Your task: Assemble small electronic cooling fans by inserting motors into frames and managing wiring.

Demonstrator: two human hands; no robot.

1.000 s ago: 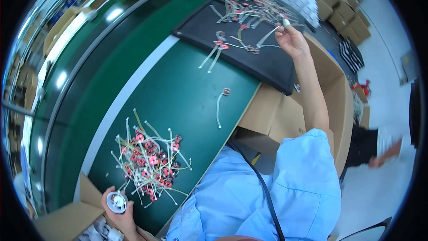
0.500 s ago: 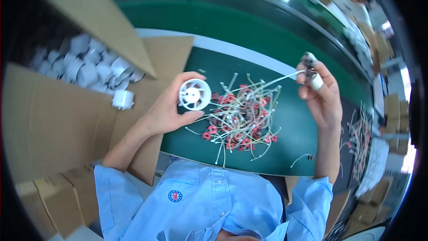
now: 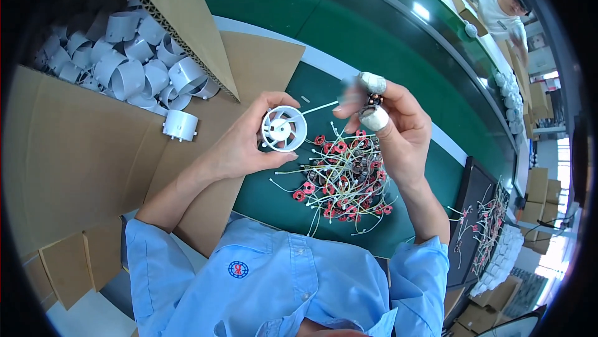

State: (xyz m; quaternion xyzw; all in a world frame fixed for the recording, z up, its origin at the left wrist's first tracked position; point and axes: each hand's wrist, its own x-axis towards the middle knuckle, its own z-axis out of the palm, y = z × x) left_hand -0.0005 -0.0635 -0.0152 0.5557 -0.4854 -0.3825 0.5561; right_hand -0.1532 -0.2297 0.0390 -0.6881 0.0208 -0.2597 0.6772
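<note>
My left hand point(image 3: 240, 144) grips a white round fan housing point(image 3: 301, 130) with spokes and a hub, its open end facing up. In my right hand point(image 3: 408, 141), thumb and fingers pinch a small dark wire-wound motor coil point(image 3: 374, 100); white coverings wrap the thumb and a fingertip, and another finger is blurred. From the coil a pale wire point(image 3: 321, 108) stretches to the housing's upper right edge; whether it passes inside, I cannot tell. Below both hands lies a tangled pile of red and dark coils with pale leads point(image 3: 349, 178) on the green work surface point(image 3: 258, 190).
A cardboard box point(image 3: 87, 144) at left holds many white cylindrical housings point(image 3: 128, 78); one more housing point(image 3: 180, 125) sits on its flap. A dark tray point(image 3: 464, 212) with wired coils stands at right. Behind runs a green conveyor point(image 3: 349, 44). A person point(image 3: 498, 10) is at far right.
My right hand has moved left with the coil, closer to the housing, and its wire now reaches the housing's edge. My left hand has tilted the housing slightly. The view has shifted.
</note>
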